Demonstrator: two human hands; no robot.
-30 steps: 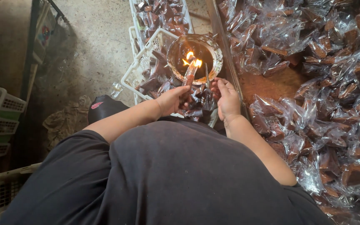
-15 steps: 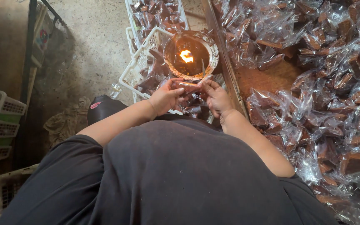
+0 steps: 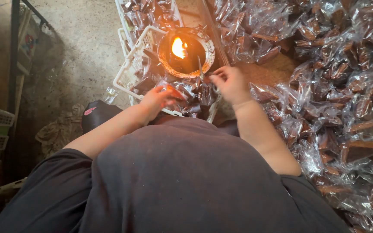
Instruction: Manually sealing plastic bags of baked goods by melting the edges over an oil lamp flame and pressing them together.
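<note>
Our left hand point(image 3: 156, 97) is closed around a clear-wrapped brown packet point(image 3: 172, 92) over the white basket point(image 3: 126, 71), just below the burning lamp bowl point(image 3: 185, 51), while our right hand point(image 3: 229, 82) hovers beside it, fingers loosely curled on nothing.

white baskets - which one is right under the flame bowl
The tilted white basket nearest the hands, its rim propping the flame bowl; the flat basket lies farther away.
</note>
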